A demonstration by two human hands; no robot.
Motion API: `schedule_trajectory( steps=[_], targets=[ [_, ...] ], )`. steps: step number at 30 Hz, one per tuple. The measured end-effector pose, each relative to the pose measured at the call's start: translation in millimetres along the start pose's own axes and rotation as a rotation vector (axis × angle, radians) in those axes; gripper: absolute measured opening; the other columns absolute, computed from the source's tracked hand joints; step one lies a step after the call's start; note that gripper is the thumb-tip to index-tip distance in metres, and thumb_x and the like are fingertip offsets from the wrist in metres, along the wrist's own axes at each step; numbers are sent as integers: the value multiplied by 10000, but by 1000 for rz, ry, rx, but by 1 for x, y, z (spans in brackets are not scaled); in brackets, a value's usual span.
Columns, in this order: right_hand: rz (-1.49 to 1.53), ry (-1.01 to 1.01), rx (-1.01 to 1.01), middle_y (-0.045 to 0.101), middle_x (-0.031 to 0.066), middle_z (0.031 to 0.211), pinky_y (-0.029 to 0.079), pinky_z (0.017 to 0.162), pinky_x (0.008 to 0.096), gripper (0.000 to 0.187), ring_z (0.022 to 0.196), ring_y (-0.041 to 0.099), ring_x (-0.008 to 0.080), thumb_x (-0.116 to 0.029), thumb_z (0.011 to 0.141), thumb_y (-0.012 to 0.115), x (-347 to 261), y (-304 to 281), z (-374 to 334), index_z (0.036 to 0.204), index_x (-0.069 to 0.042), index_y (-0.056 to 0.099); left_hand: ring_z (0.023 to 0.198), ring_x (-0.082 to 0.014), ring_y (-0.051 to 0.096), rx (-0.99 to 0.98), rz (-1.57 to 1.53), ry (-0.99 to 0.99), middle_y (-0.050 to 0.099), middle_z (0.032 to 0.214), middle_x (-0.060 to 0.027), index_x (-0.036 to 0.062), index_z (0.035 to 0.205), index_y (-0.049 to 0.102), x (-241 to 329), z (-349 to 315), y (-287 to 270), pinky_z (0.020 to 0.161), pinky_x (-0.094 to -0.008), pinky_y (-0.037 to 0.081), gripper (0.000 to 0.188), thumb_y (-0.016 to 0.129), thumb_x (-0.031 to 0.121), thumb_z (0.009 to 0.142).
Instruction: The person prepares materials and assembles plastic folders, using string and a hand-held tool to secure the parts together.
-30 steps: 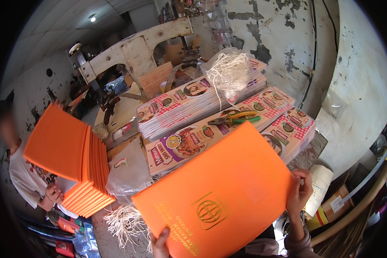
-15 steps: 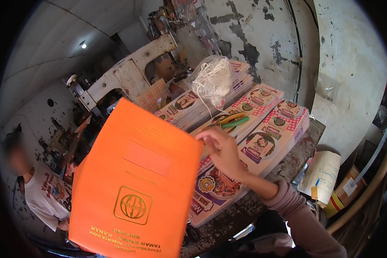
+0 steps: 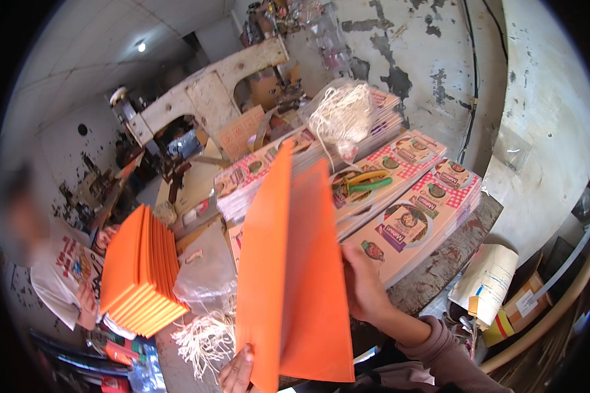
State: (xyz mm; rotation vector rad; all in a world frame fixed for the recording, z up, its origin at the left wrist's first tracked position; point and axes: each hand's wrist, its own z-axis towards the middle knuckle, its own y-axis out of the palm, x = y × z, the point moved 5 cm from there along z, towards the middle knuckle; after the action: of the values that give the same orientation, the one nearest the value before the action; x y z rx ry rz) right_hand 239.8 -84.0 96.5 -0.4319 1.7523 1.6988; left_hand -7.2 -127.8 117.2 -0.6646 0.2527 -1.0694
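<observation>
Upright in front of me, an orange folder (image 3: 318,281) stands partly spread, its two covers apart. My left hand (image 3: 237,370) grips the lower edge of its left cover. At the folder's right edge is my right hand (image 3: 367,285), its thumb along the edge and the other fingers partly hidden behind the cover. Left of the folder, a stack of similar orange folders (image 3: 137,268) sits at the table's left side. Loose white strings (image 3: 206,344) lie between that stack and my left hand, below a see-through plastic bag (image 3: 206,272).
Stacks of printed cardboard sheets (image 3: 406,223) cover the table (image 3: 465,226) behind the folder. On them rest a tool with yellow and green handles (image 3: 367,181) and a bag of white string (image 3: 341,121). A worn metal machine (image 3: 206,98) stands behind. At left is another person (image 3: 62,275).
The orange folder has turned from flat-facing to edge-on and its covers have parted. My right hand has moved lower along its edge. My left hand and the folder stack have come into view.
</observation>
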Motion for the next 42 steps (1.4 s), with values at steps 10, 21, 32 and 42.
schedule_trajectory(
  steps=[10, 21, 32, 42],
  targets=[
    [-41, -78, 132, 579, 130, 1068, 474, 816, 283, 342, 942, 586, 169, -6, 848, 506, 11, -48, -36, 1178, 79, 483, 941, -268, 575, 447, 38, -180, 590, 1094, -186, -36, 1160, 563, -43, -21, -15, 774, -360, 466, 417, 498, -29, 748],
    [-328, -456, 294, 599, 109, 1007, 466, 772, 260, 367, 860, 581, 136, -8, 788, 521, -41, -56, -78, 1139, 101, 506, 877, -156, 609, 1007, -649, -776, 625, 1044, -124, -60, 1198, 517, -128, 37, 18, 778, -255, 497, 339, 528, 104, 902],
    [-460, -526, 370, 572, 90, 1076, 415, 866, 271, 392, 970, 543, 143, -45, 821, 542, -44, -45, -85, 1185, 89, 485, 1331, -451, 154, -442, -301, -124, 204, 1412, -305, 106, 1377, 345, -3, 45, 44, 995, -641, 156, 847, 665, 520, 711],
    [-397, -495, 291, 554, 88, 1118, 406, 885, 272, 381, 1004, 527, 136, -40, 855, 528, -35, -42, -84, 1208, 88, 463, 1315, -451, 214, -614, -318, 173, 271, 1383, -303, 124, 1370, 374, 75, 56, 66, 944, -718, 103, 810, 609, 546, 720]
  ],
)
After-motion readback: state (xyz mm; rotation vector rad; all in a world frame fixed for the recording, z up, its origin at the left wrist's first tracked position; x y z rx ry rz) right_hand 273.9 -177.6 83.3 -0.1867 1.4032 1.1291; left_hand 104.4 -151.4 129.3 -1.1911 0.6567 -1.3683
